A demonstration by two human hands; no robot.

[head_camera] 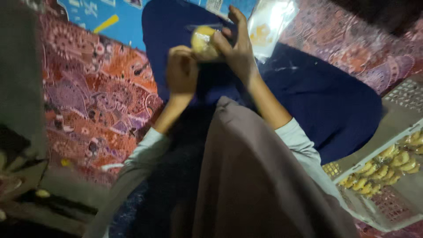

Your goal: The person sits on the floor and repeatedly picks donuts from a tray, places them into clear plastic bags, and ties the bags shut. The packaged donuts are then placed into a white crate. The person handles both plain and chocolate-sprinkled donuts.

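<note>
Currently, a patterned red cloth [105,97] fills the frame's left and a grey basket [387,128] of small yellow pieces [387,165] sits lower right. Upper centre, the right hand [238,50], fingers curled, grips a yellow round item [203,42] in clear wrap; the left hand [180,70], closed, pinches beneath it. Wrapping appears under way, unfinished.

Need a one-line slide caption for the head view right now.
Both hands, left hand and right hand, hold a yellow round item in clear wrap above a dark blue lap, basket of yellow pieces at right.
</note>
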